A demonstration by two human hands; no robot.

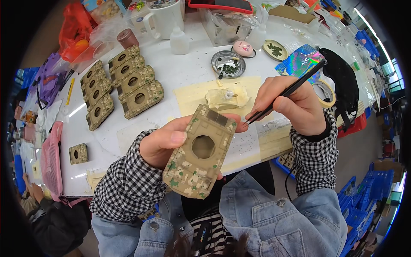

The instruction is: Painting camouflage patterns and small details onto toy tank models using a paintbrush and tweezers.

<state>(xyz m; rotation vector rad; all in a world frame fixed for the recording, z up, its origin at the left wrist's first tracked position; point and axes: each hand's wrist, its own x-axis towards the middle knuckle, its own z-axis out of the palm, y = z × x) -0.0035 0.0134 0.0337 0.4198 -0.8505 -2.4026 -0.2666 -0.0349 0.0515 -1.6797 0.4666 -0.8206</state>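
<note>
A model tank hull [192,169] in tan and green pixel camouflage, with a round hole in its top, is held up over the table's near edge. My left hand [162,144] grips it, thumb on the top face and fingers underneath. In my right hand [302,112] are black tweezers [301,81]. Their tips are at the left fingertips beside the hull's far right corner; whether they pinch a small part is too fine to see. Beyond the hull, a cream wrapped pad [216,102] with a small pale nozzle on it rests on masking tape.
Several camouflage hulls [140,99] stand in rows at the left, and a smaller piece [78,154] lies nearer. A round tin [214,60] and a lid [267,45] contain tiny green parts. A white bottle [179,41], mug [169,19] and tape roll [330,95] are around.
</note>
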